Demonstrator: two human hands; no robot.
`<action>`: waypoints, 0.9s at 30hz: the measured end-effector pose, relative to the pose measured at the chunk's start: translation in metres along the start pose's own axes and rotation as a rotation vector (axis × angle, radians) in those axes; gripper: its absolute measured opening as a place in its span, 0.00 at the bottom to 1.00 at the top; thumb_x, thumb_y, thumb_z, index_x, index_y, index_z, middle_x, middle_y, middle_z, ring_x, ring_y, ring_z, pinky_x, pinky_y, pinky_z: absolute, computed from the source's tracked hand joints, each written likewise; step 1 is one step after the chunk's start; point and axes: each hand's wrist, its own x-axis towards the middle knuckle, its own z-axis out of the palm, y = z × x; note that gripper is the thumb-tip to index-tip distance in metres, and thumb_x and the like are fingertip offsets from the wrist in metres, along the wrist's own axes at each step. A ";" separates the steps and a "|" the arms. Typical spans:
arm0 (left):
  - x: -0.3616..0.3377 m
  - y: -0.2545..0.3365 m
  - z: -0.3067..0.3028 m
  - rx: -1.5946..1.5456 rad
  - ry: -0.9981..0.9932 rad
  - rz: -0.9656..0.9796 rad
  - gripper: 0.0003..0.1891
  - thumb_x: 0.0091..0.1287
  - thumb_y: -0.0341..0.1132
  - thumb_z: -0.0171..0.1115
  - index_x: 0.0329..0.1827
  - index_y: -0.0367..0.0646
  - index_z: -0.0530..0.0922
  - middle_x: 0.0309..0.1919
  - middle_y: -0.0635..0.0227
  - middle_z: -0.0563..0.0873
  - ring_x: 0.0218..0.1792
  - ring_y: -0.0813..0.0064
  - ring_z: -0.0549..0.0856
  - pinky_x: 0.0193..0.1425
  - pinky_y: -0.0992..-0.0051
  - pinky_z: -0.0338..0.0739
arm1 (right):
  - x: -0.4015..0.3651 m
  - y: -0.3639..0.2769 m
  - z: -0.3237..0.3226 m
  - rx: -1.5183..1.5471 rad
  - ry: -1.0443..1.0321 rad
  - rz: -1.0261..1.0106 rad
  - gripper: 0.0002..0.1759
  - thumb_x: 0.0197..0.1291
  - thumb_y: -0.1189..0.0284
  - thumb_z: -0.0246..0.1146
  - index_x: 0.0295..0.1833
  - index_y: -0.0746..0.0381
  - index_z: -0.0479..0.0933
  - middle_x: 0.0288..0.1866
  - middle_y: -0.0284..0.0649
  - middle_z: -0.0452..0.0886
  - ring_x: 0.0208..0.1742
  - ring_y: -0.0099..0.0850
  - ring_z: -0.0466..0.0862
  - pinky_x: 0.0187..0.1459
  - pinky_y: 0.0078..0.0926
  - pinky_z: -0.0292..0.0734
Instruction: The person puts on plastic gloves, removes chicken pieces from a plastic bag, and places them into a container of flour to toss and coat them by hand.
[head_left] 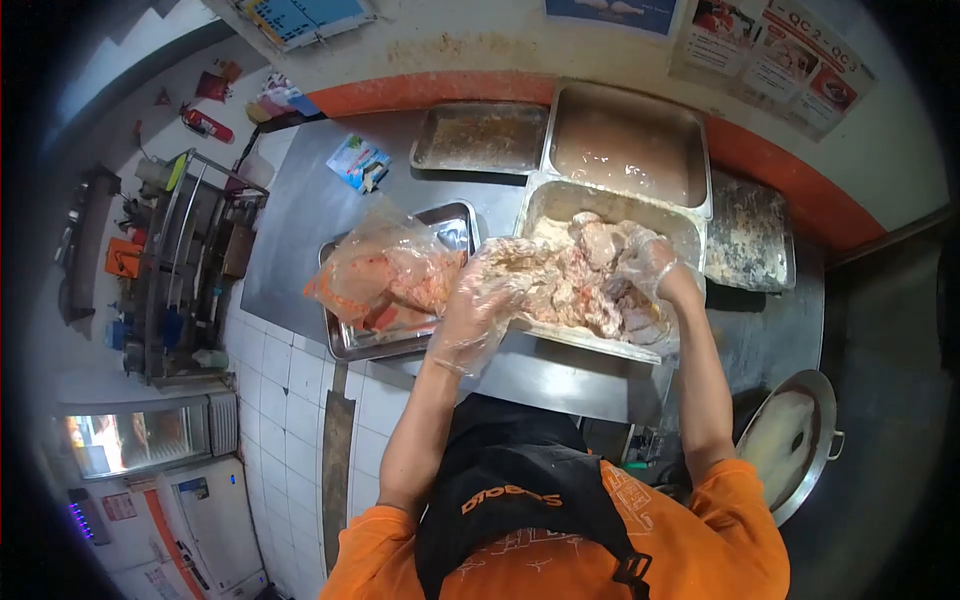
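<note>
A deep metal pan (610, 345) holds pale flour and raw chicken pieces (590, 285), partly coated. My left hand (490, 290), in a clear plastic glove caked with flour, lies at the pan's left side with its fingers stretched toward the chicken. At the right side my right hand (655, 265), also gloved, curls its fingers round a chicken piece (632, 280); the glove partly hides them. Left of the pan, a clear plastic bag (370, 265) with reddish raw meat rests in a shallow metal tray (345, 345), close to my left wrist.
Behind the flour pan stands a pan of cloudy brownish liquid (630, 140). A shallow, stained tray (480, 138) is beside it, and a blue packet (358, 163) lies further left. At right are a worn, flour-marked tray (748, 230) and a large round pan (790, 445), lower down.
</note>
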 end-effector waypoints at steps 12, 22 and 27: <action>-0.123 0.026 -0.060 -0.654 0.063 0.049 0.29 0.64 0.31 0.55 0.70 0.34 0.64 0.64 0.47 0.74 0.62 0.51 0.79 0.63 0.55 0.77 | -0.095 -0.060 -0.011 2.211 0.297 -0.115 0.35 0.66 0.56 0.57 0.69 0.70 0.62 0.53 0.47 0.76 0.36 0.26 0.73 0.31 0.27 0.71; -0.345 0.028 -0.253 -0.830 0.641 0.390 0.18 0.66 0.36 0.54 0.57 0.40 0.74 0.62 0.50 0.77 0.48 0.59 0.82 0.45 0.65 0.80 | -0.145 -0.295 0.126 2.360 0.047 -0.131 0.13 0.52 0.82 0.59 0.42 0.56 0.69 0.38 0.33 0.72 0.31 0.26 0.71 0.29 0.24 0.73; -0.481 -0.017 -0.344 -0.668 1.058 0.503 0.20 0.71 0.39 0.50 0.60 0.37 0.73 0.61 0.50 0.78 0.48 0.61 0.81 0.44 0.68 0.78 | -0.144 -0.407 0.252 2.448 -0.362 0.312 0.16 0.49 0.86 0.55 0.41 0.56 0.68 0.34 0.33 0.67 0.27 0.26 0.68 0.26 0.27 0.69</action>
